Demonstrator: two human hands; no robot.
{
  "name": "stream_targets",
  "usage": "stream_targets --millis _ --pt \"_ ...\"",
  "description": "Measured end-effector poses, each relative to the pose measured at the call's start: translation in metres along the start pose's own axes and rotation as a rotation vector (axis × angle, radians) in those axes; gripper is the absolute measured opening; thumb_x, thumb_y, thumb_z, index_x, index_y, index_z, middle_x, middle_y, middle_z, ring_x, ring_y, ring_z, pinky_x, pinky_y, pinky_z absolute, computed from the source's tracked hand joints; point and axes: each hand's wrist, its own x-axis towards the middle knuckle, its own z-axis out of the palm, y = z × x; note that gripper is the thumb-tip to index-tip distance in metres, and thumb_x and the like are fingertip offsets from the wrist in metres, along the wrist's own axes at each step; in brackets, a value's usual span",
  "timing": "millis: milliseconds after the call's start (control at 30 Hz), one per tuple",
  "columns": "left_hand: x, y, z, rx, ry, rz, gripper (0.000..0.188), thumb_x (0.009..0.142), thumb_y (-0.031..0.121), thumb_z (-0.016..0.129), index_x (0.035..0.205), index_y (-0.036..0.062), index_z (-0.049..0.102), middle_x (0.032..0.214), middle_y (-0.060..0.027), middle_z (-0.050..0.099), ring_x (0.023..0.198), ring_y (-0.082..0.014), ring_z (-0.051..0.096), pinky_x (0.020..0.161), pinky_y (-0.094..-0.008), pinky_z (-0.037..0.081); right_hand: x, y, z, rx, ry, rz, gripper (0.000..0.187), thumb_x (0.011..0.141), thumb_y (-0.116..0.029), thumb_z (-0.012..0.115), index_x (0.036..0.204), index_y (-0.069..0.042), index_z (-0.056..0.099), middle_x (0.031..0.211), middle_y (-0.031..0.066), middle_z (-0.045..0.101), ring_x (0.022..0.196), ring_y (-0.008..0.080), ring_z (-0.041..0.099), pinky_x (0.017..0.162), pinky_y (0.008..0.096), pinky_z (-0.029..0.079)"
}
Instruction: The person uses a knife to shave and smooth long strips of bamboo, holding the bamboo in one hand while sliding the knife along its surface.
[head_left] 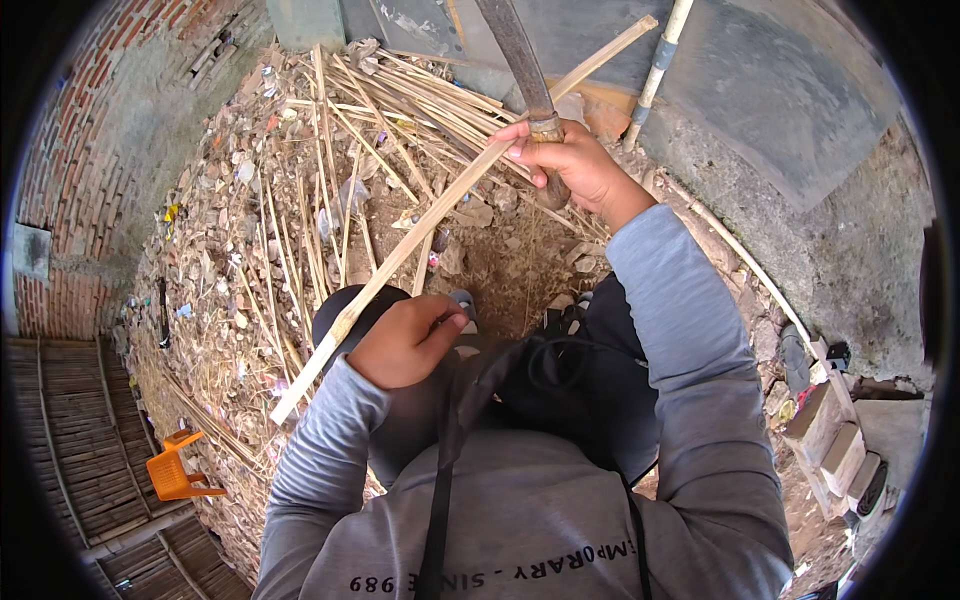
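My right hand (575, 165) is closed around the wooden handle (553, 185) of a machete, its dark metal blade (518, 55) pointing up and away. A long pale bamboo strip (425, 225) slants past the fingers of that hand, which touch it. The strip's near end lies low at the left, beside my left forearm; its far end reaches toward the wall. Over my left knee, my left hand (410, 340) is closed in a loose fist right beside the strip. Whatever its curled fingers may hold is hidden.
Several bamboo strips (430, 100) lie piled ahead on littered soil. A white pole (660, 70) leans near the grey wall (820, 230) at right. An orange plastic chair (180, 468) stands far left, near a woven bamboo panel (75, 430). Wooden blocks (843, 455) sit at the right.
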Motion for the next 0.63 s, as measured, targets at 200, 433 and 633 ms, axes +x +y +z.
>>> stream_targets --millis 200,433,633 --pt "0.11 -0.012 0.065 0.329 -0.384 0.11 0.038 0.089 0.032 0.068 0.115 0.0045 0.067 0.096 -0.0194 0.072 0.093 -0.0359 0.07 0.085 -0.0449 0.054 -0.002 0.005 -0.009 0.036 0.046 0.016 0.032 0.086 -0.015 0.072 0.116 -0.003 0.071 0.089 0.002 0.067 0.062 0.008 0.051 0.062 0.0269 0.047" --pt "0.148 -0.027 0.138 0.248 -0.539 0.222 0.036 0.087 0.021 0.061 0.12 0.0084 0.067 0.106 -0.023 0.071 0.103 -0.0393 0.069 0.091 -0.0478 0.052 -0.008 0.008 -0.013 -0.026 0.061 0.03 0.031 0.087 -0.013 0.071 0.117 -0.003 0.071 0.087 0.0011 0.065 0.061 0.0078 0.051 0.058 0.0254 0.043" --pt "0.139 -0.026 0.132 0.192 -0.473 0.3 0.034 0.087 0.021 0.059 0.118 0.0098 0.068 0.107 -0.0238 0.071 0.102 -0.0395 0.069 0.091 -0.0497 0.052 -0.012 0.001 -0.02 -0.015 0.104 0.067 0.034 0.085 -0.016 0.074 0.116 -0.002 0.071 0.091 0.0031 0.068 0.062 0.0085 0.053 0.057 0.0259 0.045"
